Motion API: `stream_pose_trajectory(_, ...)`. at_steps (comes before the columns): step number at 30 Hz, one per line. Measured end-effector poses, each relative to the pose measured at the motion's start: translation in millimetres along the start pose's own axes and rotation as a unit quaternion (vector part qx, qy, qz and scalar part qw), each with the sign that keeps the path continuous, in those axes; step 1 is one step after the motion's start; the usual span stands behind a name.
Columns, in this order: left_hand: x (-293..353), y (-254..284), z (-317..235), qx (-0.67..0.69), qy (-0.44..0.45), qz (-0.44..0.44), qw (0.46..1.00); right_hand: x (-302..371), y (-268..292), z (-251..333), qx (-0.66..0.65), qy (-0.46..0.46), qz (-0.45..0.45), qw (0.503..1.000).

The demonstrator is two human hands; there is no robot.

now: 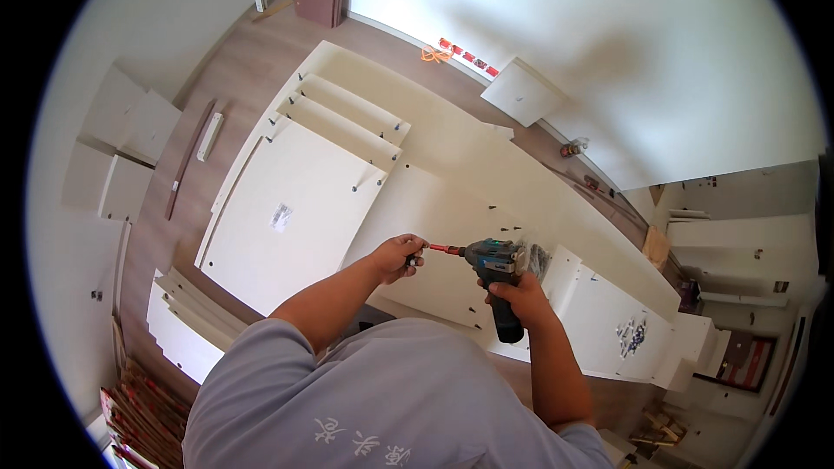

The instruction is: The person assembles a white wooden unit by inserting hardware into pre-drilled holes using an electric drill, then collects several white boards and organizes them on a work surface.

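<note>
In the head view, the drill (492, 254) is in the right hand (519, 293), with fingers wrapped around its grip. The long red bit (446, 249) points left, at the left hand (398, 259). Its tip is right by those fingers; I can't tell if they touch. The left hand is curled closed on a small dark thing (410, 260). Both arms reach over the white board (434, 213).

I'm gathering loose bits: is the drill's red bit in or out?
In: the red bit juts from the nose of the drill, its far end close by the left hand.
</note>
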State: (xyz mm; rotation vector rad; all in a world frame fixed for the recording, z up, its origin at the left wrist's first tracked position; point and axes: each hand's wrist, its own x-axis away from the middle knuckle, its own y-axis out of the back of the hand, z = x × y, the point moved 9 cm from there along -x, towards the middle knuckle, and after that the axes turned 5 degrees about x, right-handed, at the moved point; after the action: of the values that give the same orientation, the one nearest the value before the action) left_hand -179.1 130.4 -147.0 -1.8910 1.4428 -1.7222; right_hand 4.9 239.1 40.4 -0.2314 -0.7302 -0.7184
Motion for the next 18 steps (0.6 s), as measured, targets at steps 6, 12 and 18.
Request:
stream_pose_trajectory(6,-2.5,-0.7,-2.2,-0.020,0.002,-0.004,1.000,-0.4,-5.6,0.7,0.001,-0.017,0.013,1.000)
stream_pose_trajectory(12,-4.6,3.9,9.0,0.012,0.019,-0.011,1.000,-9.6,-5.7,-19.3,-0.059,-0.062,0.029,0.996)
stream_pose_trajectory(18,-0.6,-6.3,11.3,0.021,0.025,0.007,0.999,-26.8,-14.9,-22.3,-0.017,-0.063,0.018,0.998)
